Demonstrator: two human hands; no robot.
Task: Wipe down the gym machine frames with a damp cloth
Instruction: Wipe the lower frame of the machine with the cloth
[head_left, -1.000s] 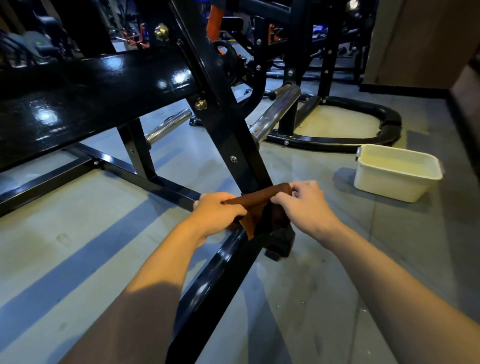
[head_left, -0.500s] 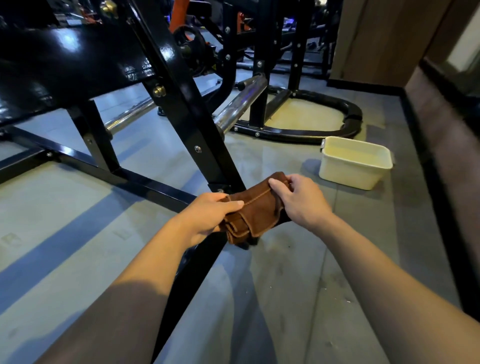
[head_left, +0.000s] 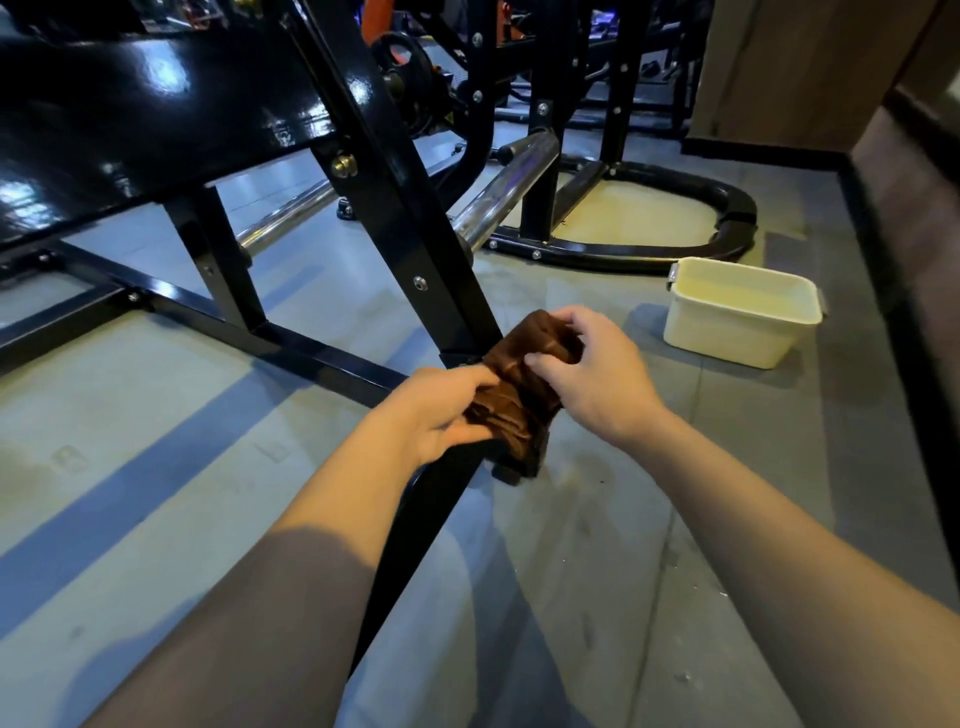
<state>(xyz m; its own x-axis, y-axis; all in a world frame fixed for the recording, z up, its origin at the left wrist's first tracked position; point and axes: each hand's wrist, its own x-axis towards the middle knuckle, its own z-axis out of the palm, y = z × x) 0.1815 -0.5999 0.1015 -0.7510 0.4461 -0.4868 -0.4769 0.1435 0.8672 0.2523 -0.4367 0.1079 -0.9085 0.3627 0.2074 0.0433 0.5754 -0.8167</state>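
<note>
A brown cloth, bunched and folded, is held between both hands just above the foot of the black machine frame. My left hand grips its lower left part. My right hand pinches its upper right edge with thumb and fingers. The slanted black post of the frame rises up and left from the cloth. A black floor bar runs from below the cloth toward me, partly hidden by my left forearm.
A cream plastic tub holding water stands on the grey floor to the right. Chrome bars and another black machine base lie behind. A dark wall skirting runs along the right.
The cloth has come off the frame post and been gathered from a flat spread into a folded bunch between both hands. The view has shifted slightly.
</note>
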